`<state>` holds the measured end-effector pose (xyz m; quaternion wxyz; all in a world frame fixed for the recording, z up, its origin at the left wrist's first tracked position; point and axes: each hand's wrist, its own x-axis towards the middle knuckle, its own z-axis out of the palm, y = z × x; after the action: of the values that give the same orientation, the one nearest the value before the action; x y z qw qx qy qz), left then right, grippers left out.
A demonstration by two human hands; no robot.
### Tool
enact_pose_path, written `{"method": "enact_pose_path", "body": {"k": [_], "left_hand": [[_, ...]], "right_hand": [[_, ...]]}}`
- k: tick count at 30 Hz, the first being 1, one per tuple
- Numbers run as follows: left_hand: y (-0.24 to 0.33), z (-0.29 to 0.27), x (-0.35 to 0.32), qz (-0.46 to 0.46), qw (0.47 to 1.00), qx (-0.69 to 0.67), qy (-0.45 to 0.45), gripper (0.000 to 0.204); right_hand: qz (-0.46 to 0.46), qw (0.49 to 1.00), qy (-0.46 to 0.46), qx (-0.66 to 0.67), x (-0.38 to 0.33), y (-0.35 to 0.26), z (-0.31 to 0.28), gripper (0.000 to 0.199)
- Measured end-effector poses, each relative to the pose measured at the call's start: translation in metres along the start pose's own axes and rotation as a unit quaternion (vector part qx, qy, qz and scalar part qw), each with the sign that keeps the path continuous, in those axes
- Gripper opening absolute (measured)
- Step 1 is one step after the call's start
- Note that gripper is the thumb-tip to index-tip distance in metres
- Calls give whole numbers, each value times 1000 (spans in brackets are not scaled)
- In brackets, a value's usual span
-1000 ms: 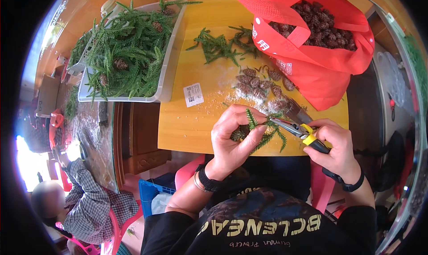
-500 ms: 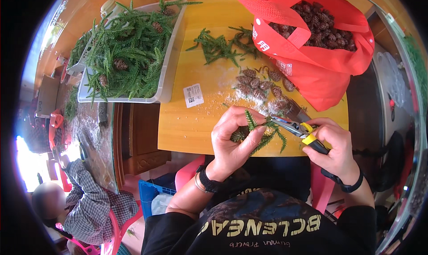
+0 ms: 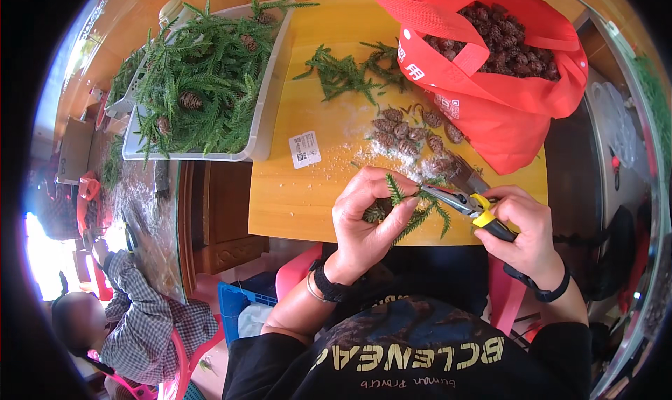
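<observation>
My left hand [image 3: 372,218] pinches a green artificial pine sprig [image 3: 424,216] between thumb and fingers, above the table's near edge. Part of a pine cone [image 3: 376,212] shows under the fingers. In my right hand [image 3: 519,225] is a pair of pliers [image 3: 470,205] with yellow and black handles, gripped closed. Their narrow jaws reach left to the sprig's stem, right by my left fingertips; what lies between the jaws is too small to make out. Just beyond both hands, several loose pine cones [image 3: 407,148] lie on the table among white powder.
A translucent bin [image 3: 262,123] heaped with pine sprigs stands left on the yellow table [image 3: 336,211]. At the back right is a red bag [image 3: 504,130] full of pine cones. Loose sprigs [image 3: 343,72] and a white label [image 3: 304,150] lie between them. Another person [image 3: 140,316] sits far left.
The pliers' jaws have shifted very slightly at the stem. Both hands otherwise hold nearly the same place.
</observation>
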<state>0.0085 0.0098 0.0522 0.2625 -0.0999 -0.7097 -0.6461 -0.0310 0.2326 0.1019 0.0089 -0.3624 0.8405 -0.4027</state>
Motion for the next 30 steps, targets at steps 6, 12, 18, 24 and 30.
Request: {"method": "enact_pose_path", "body": {"k": [6,12,18,24,30], "left_hand": [[0,1,0,1,1000,10,1,15],[2,1,3,-4,999,50,-5,15],[9,1,8,-32,997,65,-17,12],[5,-3,7,-70,996,26,-46,11],[5,-3,4,-138,987,-55,-54,11]], "right_hand": [[-6,999,14,-30,1,-5,-3,27],[-45,993,35,-107,7,-14,-12,27],[-48,986,28,-160,14,-24,-26,27],[-58,986,-35,-155,21,-27,-38,21],[-11,989,-54,-136,22,-32,-41,23]]}}
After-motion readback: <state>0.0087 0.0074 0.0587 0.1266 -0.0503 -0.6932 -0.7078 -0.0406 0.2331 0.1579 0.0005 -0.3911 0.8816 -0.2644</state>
